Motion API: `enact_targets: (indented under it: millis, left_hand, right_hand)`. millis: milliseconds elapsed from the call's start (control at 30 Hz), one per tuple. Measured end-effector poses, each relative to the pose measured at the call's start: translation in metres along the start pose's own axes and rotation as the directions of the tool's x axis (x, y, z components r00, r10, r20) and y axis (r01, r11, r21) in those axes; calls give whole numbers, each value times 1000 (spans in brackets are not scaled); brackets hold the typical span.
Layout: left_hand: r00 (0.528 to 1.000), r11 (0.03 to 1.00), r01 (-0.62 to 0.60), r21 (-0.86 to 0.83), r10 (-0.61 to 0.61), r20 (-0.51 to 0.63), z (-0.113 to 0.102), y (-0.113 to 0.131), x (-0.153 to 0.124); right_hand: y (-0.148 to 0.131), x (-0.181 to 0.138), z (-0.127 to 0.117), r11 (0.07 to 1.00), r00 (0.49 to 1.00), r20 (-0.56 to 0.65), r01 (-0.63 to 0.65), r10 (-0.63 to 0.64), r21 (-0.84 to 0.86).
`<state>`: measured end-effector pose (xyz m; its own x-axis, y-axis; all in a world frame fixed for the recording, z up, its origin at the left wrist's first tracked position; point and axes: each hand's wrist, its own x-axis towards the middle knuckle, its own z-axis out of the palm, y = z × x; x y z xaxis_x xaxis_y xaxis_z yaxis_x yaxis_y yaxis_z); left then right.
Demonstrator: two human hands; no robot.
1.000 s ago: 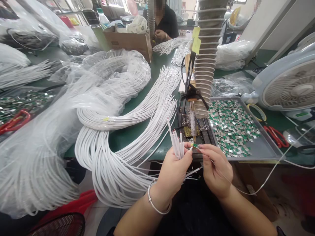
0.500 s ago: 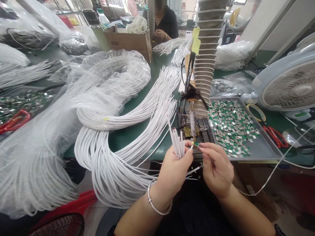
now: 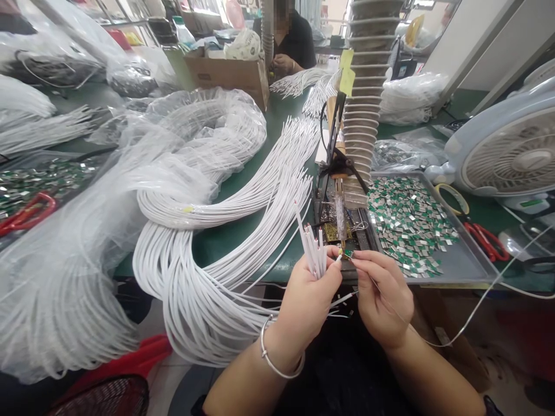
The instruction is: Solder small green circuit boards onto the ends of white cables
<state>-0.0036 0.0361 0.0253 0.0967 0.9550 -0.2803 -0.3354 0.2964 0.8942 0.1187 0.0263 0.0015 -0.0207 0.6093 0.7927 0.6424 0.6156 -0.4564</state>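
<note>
My left hand (image 3: 309,297) is closed around a bunch of white cables (image 3: 314,254), whose stripped ends stick up past the thumb. One cable end is pinched forward between thumb and forefinger. Facing it, my right hand (image 3: 384,297) pinches a small green circuit board with a metal connector (image 3: 348,254). A thin solder wire (image 3: 473,316) also runs through the right fingers and trails off to the right. The soldering iron (image 3: 340,211) is clamped in a stand, tip down, right at the board and cable end. Whether the tip touches them I cannot tell.
Long white cable bundles (image 3: 182,271) curve over the table's left, beside a plastic-wrapped coil (image 3: 217,127). A grey tray (image 3: 466,260) of small boards lies right, with red-handled scissors (image 3: 488,240) and a fan (image 3: 520,150). A ribbed hose (image 3: 362,115) hangs behind the iron. A co-worker (image 3: 295,43) sits opposite.
The small board in my right hand has tilted slightly, so more of its green face shows near the iron's tip. Both hands keep their grips.
</note>
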Motion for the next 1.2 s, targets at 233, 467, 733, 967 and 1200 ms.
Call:
enact_targets:
  millis: [233, 467, 733, 967, 1200]
  left_hand:
    - [999, 999, 41, -34, -41, 4, -3, -4, 0]
    - [996, 1000, 6, -22, -4, 87, -8, -6, 3]
    - [987, 995, -88, 37, 82, 136, -17, -16, 4]
    - [989, 991, -61, 116, 44, 141, -16, -11, 5]
    - [989, 989, -93, 115, 78, 126, -10, -2, 5]
  right_hand:
    - [0, -1, 0, 1000, 1000, 18, -9, 9, 18]
    - [4, -8, -3, 997, 996, 61, -67, 64, 47]
    - [8, -9, 0, 993, 982, 150, -107, 112, -42]
    - [10, -11, 0, 997, 988, 139, -76, 74, 13]
    - [6, -14, -1, 982, 981, 109, -169, 160, 80]
